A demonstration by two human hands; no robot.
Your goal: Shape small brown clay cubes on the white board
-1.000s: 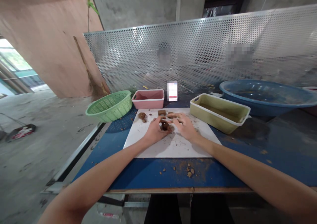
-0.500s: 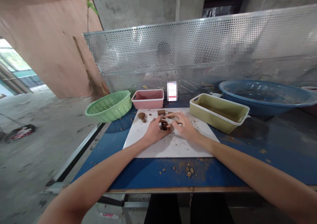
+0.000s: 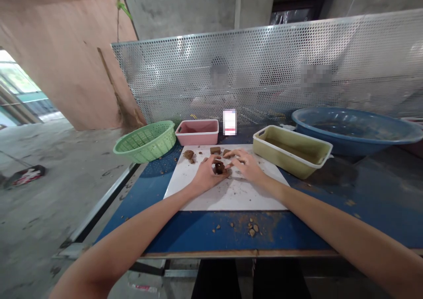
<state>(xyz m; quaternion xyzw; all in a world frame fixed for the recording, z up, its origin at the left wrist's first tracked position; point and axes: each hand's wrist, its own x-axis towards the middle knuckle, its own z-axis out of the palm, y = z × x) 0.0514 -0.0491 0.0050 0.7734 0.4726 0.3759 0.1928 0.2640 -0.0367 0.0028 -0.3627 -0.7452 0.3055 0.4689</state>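
My left hand curls around a dark brown lump of wet clay over the white board, thumb and fingers on either side of it. Just to its right is my right hand, its fingers bent and spread, with a fingertip at or close to the lump's right side; contact is hard to make out. Beyond the hands lie a small brown clay block and a second block, partly covered by my right fingers. A rough clay clump rests at the board's far left.
Behind the board stand a green basket, a pink bin and a blurred bright panel. To the right are a yellow-green bin and a large blue basin. Dry crumbs dot the blue table's front. A perforated metal screen rises behind.
Both hands stay around the same spot. The fingers of my right hand have shifted slightly beside the clay lump; the left hand keeps its hold.
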